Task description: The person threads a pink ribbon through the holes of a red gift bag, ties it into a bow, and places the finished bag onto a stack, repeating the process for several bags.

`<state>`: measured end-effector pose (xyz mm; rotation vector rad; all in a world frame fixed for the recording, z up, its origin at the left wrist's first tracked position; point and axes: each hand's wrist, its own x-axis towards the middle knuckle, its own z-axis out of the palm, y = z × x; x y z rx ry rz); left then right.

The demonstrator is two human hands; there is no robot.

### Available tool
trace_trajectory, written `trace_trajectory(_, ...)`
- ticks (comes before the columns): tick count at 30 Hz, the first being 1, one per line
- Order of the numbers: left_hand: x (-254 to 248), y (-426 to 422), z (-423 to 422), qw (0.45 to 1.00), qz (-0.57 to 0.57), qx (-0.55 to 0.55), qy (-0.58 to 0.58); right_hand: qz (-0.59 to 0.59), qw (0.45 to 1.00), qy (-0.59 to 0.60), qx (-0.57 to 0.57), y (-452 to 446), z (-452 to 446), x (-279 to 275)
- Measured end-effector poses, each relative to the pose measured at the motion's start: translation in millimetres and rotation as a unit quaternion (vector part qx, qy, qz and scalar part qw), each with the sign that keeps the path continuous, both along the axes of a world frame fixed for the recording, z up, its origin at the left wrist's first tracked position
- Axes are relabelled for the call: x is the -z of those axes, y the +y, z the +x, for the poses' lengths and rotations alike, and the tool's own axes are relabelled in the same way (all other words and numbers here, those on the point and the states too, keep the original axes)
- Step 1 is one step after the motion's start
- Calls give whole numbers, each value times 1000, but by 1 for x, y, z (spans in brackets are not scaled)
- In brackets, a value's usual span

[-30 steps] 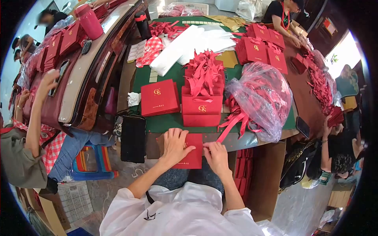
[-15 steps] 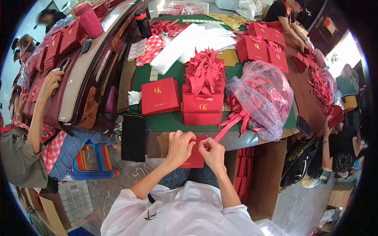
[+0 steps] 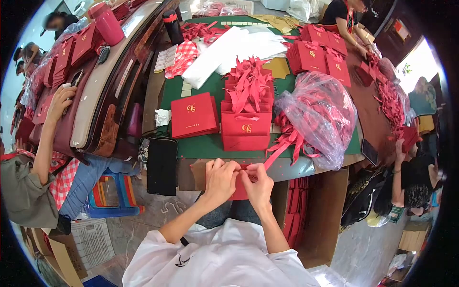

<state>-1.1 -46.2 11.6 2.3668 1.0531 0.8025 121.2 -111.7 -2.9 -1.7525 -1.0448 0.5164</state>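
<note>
At the table's near edge, my left hand (image 3: 221,182) and my right hand (image 3: 258,186) meet with bent fingers, both pinching a red ribbon (image 3: 245,167) at the top of a red paper bag (image 3: 240,191). My fingers cover most of the ribbon, and the bag hangs below them. Just beyond stands a row of red bags (image 3: 246,129) with gold lettering and ribbons sticking up. Left of it lies a stack of flat red bags (image 3: 193,115). A clear plastic bag of red ribbons (image 3: 318,119) sits to the right.
A black pouch (image 3: 162,166) and a crumpled tissue (image 3: 163,117) are left of my hands. An open cardboard box (image 3: 325,215) holds red bags below the table on the right. A phone (image 3: 369,152) lies near the right edge. Other people work on both sides.
My right hand has shifted slightly up and its fingers are closer to the left hand's. Less of the red bag shows beneath them.
</note>
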Motion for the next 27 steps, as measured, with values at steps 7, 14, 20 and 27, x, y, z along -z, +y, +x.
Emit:
trace_trajectory(7,4,6,0,999,-42,22,-20,28,999,-10,-42,-3,6,-2)
trace_trajectory(14,7,8,-3,998,-53,31,-31,26,994,-70,-80,2,32,-15)
trace_trajectory(20,6,2,-4,995,49,86,-22,-65,977,-48,-196,3,54,-20)
trace_trajectory(27,7,1,-5,981,154,118,-8,-117,943,76,-302,15,78,-12)
